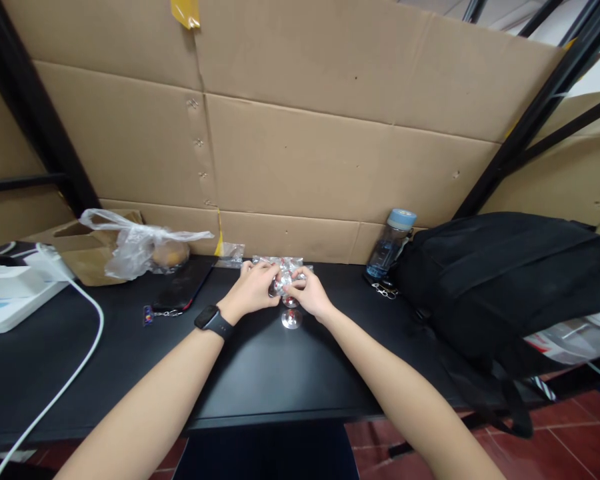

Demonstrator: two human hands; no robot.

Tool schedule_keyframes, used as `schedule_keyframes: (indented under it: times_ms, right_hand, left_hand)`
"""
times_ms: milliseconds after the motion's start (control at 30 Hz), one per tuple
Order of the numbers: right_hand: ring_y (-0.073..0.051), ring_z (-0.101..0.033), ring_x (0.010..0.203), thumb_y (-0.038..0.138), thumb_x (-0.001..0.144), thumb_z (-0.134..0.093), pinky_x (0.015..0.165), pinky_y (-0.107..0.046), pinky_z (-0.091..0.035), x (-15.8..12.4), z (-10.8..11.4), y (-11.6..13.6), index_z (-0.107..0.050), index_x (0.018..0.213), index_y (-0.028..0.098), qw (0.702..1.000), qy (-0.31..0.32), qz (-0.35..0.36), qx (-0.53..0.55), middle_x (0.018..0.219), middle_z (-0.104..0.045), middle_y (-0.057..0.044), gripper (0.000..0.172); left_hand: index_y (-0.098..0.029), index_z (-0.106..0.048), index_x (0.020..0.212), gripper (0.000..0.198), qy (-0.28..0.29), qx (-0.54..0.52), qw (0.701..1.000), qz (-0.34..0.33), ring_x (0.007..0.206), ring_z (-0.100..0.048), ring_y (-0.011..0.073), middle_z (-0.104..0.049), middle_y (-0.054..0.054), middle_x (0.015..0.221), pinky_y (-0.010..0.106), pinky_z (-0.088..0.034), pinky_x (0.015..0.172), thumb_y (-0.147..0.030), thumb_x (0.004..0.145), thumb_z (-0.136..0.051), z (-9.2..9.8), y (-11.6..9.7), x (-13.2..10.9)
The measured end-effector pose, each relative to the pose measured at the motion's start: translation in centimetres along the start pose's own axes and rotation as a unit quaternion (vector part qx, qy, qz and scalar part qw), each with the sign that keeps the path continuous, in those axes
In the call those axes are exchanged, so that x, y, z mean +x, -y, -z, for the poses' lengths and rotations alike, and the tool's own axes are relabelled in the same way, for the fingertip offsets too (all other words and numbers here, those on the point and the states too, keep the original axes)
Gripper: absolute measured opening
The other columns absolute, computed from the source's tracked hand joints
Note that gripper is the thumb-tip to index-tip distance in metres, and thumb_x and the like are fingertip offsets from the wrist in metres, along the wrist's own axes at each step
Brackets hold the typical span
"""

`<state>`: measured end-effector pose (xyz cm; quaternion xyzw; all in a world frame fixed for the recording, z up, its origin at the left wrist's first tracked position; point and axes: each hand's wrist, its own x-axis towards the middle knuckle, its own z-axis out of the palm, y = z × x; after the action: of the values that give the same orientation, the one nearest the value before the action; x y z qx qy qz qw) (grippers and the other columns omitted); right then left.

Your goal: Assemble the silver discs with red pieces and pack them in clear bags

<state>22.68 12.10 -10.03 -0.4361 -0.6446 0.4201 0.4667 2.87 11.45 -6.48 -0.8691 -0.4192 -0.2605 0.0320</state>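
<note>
Near the back of the black table, my left hand (256, 288), with a dark watch on its wrist, curls its fingers around the left side of a small shiny clear item (283, 283). From the other side, my right hand (310, 292) pinches the same item. Its exact kind is too small to make out and partly hidden by the fingers. Just below the hands lies a round, clear, glossy disc (291, 319) with a red and silver centre. Behind the fingers, several clear plastic packets (280, 261) with bits of red lie against the cardboard.
At the left are a white power strip (17, 303) with a cable, a knotted plastic bag (140, 247) and a dark phone (183, 283) with a charm. A blue-capped bottle (391, 243) and a black backpack (505, 280) stand right. Cardboard (300, 167) walls the back.
</note>
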Motion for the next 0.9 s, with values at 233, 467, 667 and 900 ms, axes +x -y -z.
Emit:
schedule_keyframes:
  times_ms: [233,467,667,900]
  right_hand:
    - [-0.017,-0.068,0.069,0.03,0.078,-0.072,0.065,-0.028,-0.053,0.7,1.5,-0.3,-0.051,0.105,0.024,0.998,0.015,0.039,-0.056,0.083,-0.073,0.0,0.035]
    - [-0.017,-0.065,0.075,0.026,0.077,-0.069,0.078,-0.031,-0.052,1.5,4.4,-0.4,-0.054,0.105,0.023,0.985,-0.022,0.073,-0.152,0.087,-0.073,-0.001,0.032]
    - [-0.019,-0.065,0.085,0.016,0.079,-0.067,0.082,-0.031,-0.05,1.2,6.5,0.5,-0.067,0.096,0.02,0.946,0.06,0.145,-0.282,0.098,-0.073,-0.004,0.018]
    - [-0.021,-0.064,0.109,0.006,0.084,-0.064,0.099,-0.035,-0.046,0.1,6.0,2.5,-0.07,0.12,0.023,0.895,0.238,0.236,-0.295,0.119,-0.07,-0.006,0.039]
  left_hand:
    - [-0.022,-0.056,0.098,0.03,-0.002,0.017,0.999,0.052,0.105,-0.057,0.0318,-0.068,0.007,0.099,0.044,-0.029,0.093,-0.028,0.071,-0.065,0.0,2.6,0.2]
    - [-0.026,-0.06,0.115,0.03,0.033,0.03,0.997,0.056,0.128,-0.045,0.033,-0.059,0.01,0.136,0.048,-0.029,0.099,-0.03,0.085,-0.058,-1.4,5.7,0.4]
    - [-0.024,-0.059,0.126,0.037,-0.054,0.107,0.962,0.246,0.129,-0.042,0.0356,-0.059,0.013,0.136,0.056,-0.029,0.101,-0.024,0.094,-0.04,-1.2,7.9,-1.1]
    - [-0.027,-0.061,0.129,0.045,0.008,0.132,0.945,0.299,0.132,-0.038,0.0375,-0.057,0.011,0.141,0.059,-0.031,0.1,-0.018,0.087,-0.044,-1.1,8.4,-1.7]
